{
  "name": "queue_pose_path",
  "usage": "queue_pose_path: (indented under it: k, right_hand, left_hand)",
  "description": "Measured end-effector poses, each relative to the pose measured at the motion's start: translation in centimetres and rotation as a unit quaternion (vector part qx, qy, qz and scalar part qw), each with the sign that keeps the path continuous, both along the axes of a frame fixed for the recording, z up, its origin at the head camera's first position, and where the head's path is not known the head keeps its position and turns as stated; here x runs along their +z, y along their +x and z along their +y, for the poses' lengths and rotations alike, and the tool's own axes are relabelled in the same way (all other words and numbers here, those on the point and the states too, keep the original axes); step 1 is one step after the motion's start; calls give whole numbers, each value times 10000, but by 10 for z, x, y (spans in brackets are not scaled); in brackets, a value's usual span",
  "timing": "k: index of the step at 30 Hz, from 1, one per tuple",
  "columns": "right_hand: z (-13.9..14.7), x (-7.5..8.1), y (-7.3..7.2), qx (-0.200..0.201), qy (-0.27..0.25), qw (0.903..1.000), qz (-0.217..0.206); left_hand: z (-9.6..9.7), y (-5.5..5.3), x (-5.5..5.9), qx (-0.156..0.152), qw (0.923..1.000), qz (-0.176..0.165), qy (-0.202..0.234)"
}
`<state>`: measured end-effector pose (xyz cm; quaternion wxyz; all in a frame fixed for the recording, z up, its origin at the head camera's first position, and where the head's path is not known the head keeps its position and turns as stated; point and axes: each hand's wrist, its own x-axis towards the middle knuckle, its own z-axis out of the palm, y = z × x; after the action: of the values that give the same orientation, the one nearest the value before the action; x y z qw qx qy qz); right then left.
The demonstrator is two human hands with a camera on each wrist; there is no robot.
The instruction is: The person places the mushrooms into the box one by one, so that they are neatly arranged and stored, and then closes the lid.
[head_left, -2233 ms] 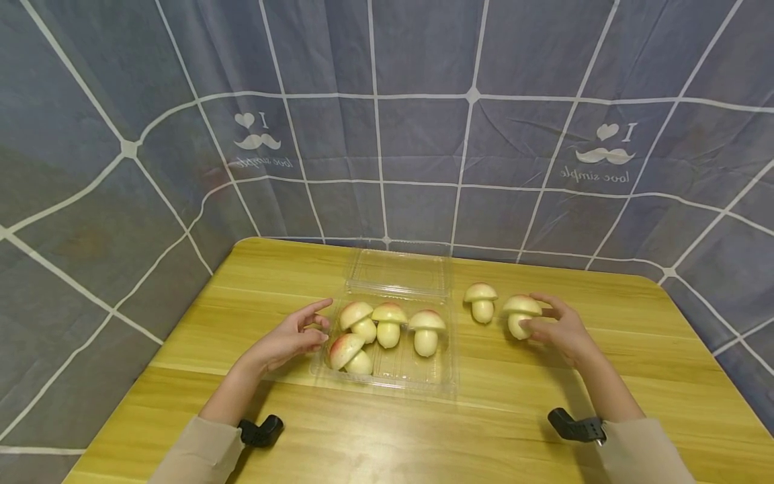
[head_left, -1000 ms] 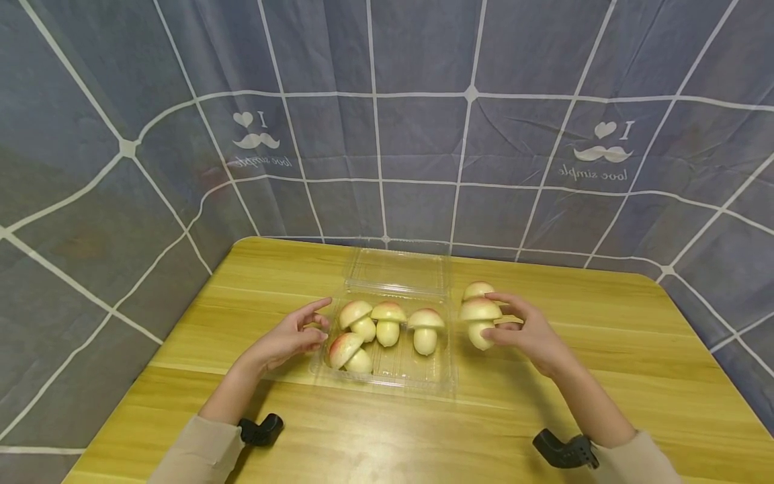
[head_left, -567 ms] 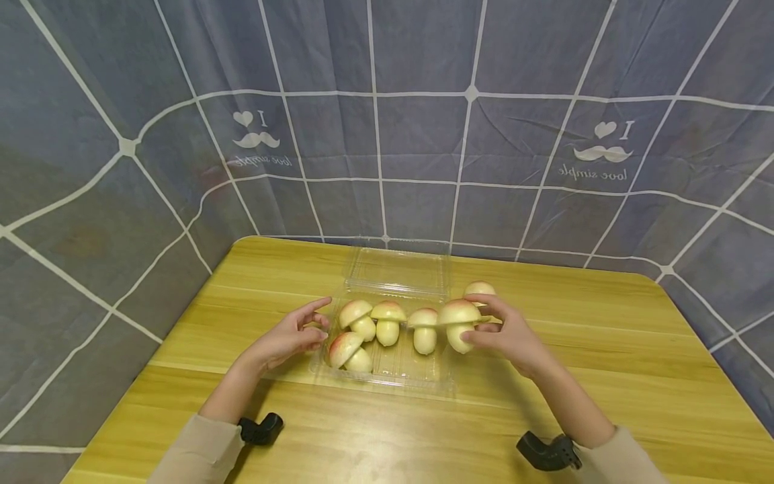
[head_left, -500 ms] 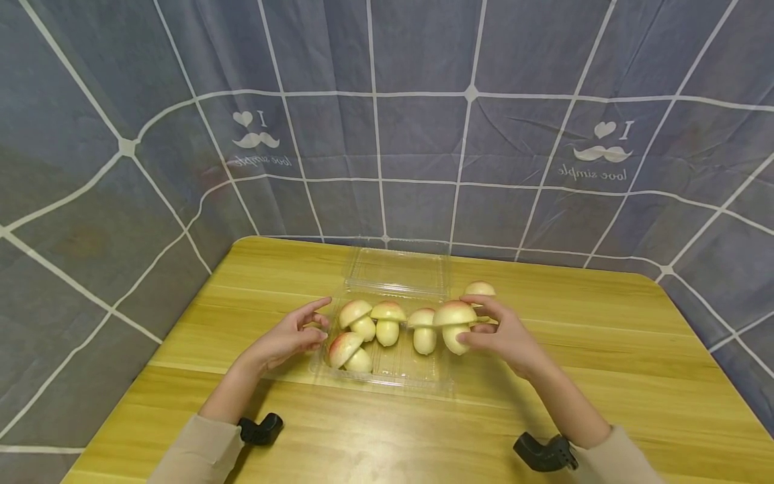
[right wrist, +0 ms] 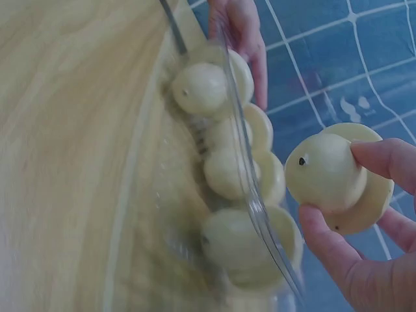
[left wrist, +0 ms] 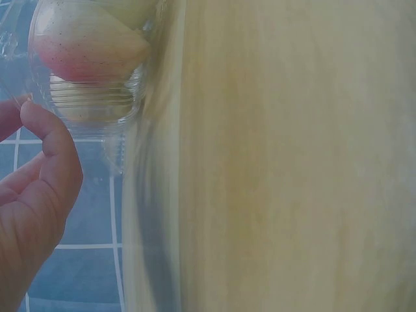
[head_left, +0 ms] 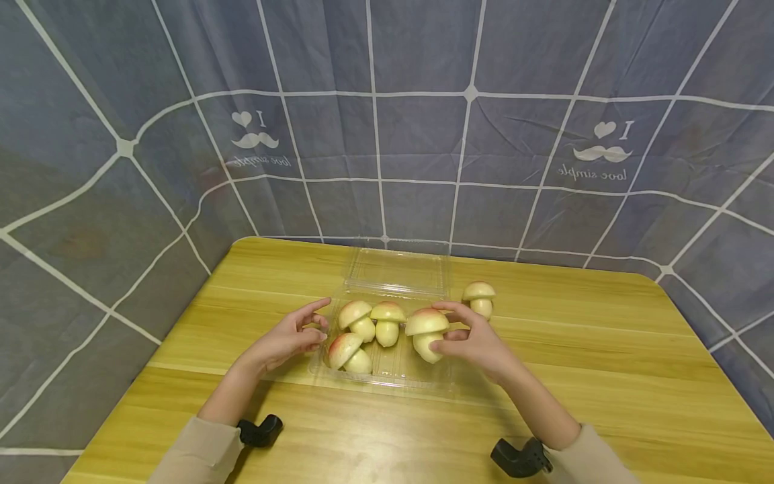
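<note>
My right hand (head_left: 478, 343) pinches a pale yellow toy mushroom (head_left: 426, 323) with a pink-tinged cap by its stem, thumb below. It hovers over the right part of an open clear plastic clamshell box (head_left: 393, 380), hiding the mushroom behind it in the head view. In the right wrist view several mushrooms (right wrist: 198, 90) stand in the box, apart from the held mushroom (right wrist: 325, 172). At the box's left rim, the thumb and a curled finger of my left hand (head_left: 287, 339) seem to pinch the edge, and the index finger points out. The left wrist view shows that thumb (left wrist: 58, 153) bent against the plastic.
Another toy mushroom (head_left: 480, 299) stands on the wooden table (head_left: 592, 363), right of the box. The box's lid (head_left: 396, 269) lies folded back behind it. A grey-blue curtain (head_left: 417, 148) with white lines hangs around the table's far and side edges.
My right hand has carried the mushroom leftward from the table's right side to over the box. The mushroom left on the table shows again. My left hand has stayed in place.
</note>
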<state>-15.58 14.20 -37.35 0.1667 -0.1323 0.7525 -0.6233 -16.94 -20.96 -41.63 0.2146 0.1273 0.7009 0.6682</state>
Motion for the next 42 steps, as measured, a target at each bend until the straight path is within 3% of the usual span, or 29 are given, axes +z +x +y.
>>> queue_pose_path:
  k: [8, 23, 33, 42]
  right_hand:
    - [-21, -5, 3, 230, -30, 9997, -84]
    - [-55, -21, 7, 58, -11, 9995, -300]
    - [-63, -27, 9, -63, 200, 9986, -494]
    - [-66, -30, 10, -47, 308, 9990, -309]
  left_hand:
    - [1, 1, 1, 5, 10000, 27, -38]
    - [1, 1, 3, 53, 9999, -39, -97]
    - [0, 1, 1, 5, 10000, -14, -29]
    - [0, 1, 0, 22, 10000, -26, -51]
